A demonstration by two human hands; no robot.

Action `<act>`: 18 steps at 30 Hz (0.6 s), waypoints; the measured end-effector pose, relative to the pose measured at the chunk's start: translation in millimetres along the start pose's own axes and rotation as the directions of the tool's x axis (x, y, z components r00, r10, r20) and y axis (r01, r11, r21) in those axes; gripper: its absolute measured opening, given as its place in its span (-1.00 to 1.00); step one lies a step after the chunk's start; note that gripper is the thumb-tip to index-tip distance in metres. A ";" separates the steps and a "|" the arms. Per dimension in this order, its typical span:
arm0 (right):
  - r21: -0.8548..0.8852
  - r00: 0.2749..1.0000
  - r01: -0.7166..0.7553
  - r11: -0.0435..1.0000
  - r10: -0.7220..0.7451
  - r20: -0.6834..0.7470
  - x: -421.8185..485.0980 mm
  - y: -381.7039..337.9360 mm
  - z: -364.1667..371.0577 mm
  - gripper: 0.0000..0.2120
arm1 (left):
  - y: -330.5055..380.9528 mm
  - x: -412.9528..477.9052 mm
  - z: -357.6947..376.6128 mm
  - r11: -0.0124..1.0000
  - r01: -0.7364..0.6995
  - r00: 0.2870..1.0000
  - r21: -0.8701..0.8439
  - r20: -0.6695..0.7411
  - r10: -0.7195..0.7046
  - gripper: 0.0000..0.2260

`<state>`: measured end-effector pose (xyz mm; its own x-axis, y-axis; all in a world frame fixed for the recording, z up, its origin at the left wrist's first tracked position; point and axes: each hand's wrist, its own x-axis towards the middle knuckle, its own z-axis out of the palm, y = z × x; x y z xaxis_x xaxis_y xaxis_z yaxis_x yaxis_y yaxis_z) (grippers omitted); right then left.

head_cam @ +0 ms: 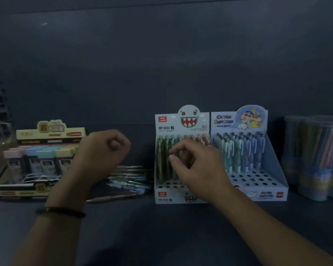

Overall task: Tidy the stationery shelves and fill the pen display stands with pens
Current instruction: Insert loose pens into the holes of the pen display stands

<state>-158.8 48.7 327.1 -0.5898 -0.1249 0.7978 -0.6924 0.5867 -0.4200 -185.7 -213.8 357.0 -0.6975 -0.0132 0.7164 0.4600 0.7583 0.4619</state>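
Note:
A white pen display stand with a toothy monster face (164, 121) stands on the dark shelf, its back rows filled with green and pink pens. My right hand (196, 166) hovers in front of those pens with fingers curled and apart, holding nothing that I can see. My left hand (102, 152) is raised as a closed fist over a loose pile of pens (129, 179) lying left of the stand. One pinkish pen (112, 198) lies apart, nearer to me. A blue cartoon display stand (273, 169) to the right holds blue and green pens in its back rows.
A yellow display box of pastel rectangular items (40, 160) stands at the left. Clear tubs of coloured pens (315, 156) stand at the far right. The dark shelf surface (161, 237) stretches toward me, with a dark back wall behind everything.

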 end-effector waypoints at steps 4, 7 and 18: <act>0.008 0.995 -0.052 0.999 0.051 0.085 -0.4 1.8 8.3 -0.91 | -31.0 2.2 0.0 0.940 0.208 0.835 0.269 0.452 -0.314 -0.83; 0.036 0.994 -0.087 0.996 0.084 0.069 0.5 3.0 7.3 -0.87 | -27.2 -3.4 -1.0 0.916 0.174 0.629 0.362 0.675 -0.386 -0.89; 0.058 0.989 -0.124 0.991 0.118 0.093 -2.3 1.6 2.3 -0.84 | -24.6 -7.7 14.1 0.951 0.118 0.639 0.287 0.711 -0.294 -0.86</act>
<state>-159.5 48.0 323.6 -0.7034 -0.1285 0.6991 -0.6371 0.5500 -0.5400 -199.4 -223.1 332.7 -0.9713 0.2323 -0.0501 0.1975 0.9063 0.3737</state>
